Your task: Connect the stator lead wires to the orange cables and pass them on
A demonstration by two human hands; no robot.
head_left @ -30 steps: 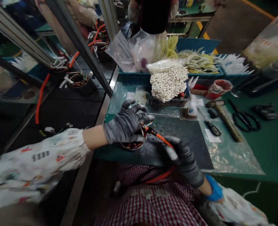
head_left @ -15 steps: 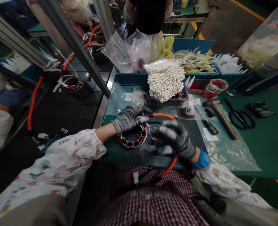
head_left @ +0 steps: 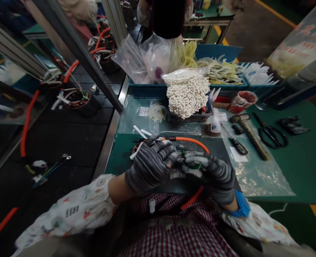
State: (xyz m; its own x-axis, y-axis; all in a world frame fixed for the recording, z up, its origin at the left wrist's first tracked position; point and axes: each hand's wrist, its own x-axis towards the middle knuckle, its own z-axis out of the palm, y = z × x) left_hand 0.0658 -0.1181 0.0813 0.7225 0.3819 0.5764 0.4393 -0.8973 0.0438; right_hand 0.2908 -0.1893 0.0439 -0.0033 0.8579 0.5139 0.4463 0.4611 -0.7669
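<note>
My left hand, in a grey striped glove, reaches over the motor stator, its fingers closed together and their tips near some thin wires. What it grips, if anything, is hidden. My gloved right hand faces it with bent fingers closed around thin wires, a green bit showing between them. The stator is mostly covered; a strip of its copper winding shows left of my left hand. White sleeved leads stick out above it. An orange cable arches from there behind my right hand and reappears below it.
A bag of white beads stands before blue bins of sleeves. To the right lie a screwdriver, a hammer and scissors. A metal post rises at left, beside a conveyor carrying wired stators.
My left hand has come toward me and right, now covering most of the stator. My right hand has moved slightly down and right, and its fingers have closed around thin wires.
</note>
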